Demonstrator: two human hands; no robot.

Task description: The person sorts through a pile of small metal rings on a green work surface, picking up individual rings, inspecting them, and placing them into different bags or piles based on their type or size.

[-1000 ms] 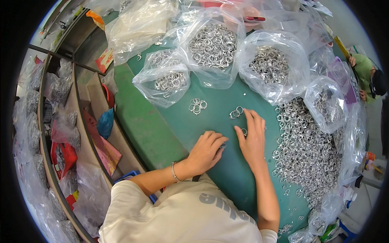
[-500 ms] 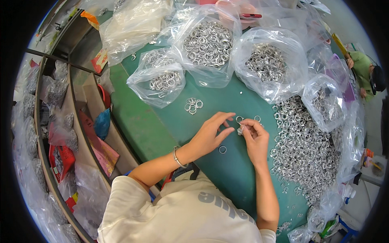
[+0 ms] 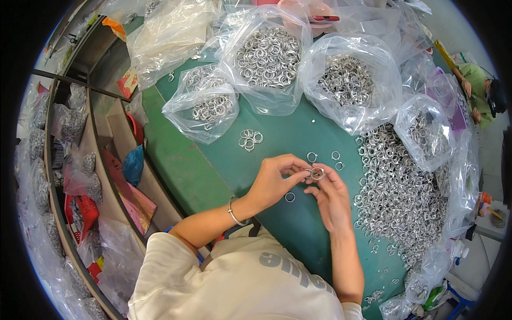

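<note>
Silver metal rings are held up between my two hands over the green table. My left hand, with a bangle at its wrist, pinches one ring between thumb and fingertips. My right hand is closed on another ring just beside it, some fingers curled beneath. The held rings overlap, so I cannot tell whether they are linked. Loose rings lie close by: one ring below my left hand, one ring beyond the fingertips, and two by my right hand. A small ring cluster lies farther left.
A large ring heap spreads along the right side. Clear plastic bags of rings stand at the back, another bag beside them. Wooden shelving with filled bags runs along the left. A person in green is at the far right.
My left hand has moved right and closed on a ring, meeting my right hand. My right hand has turned, bringing the held ring into view.
</note>
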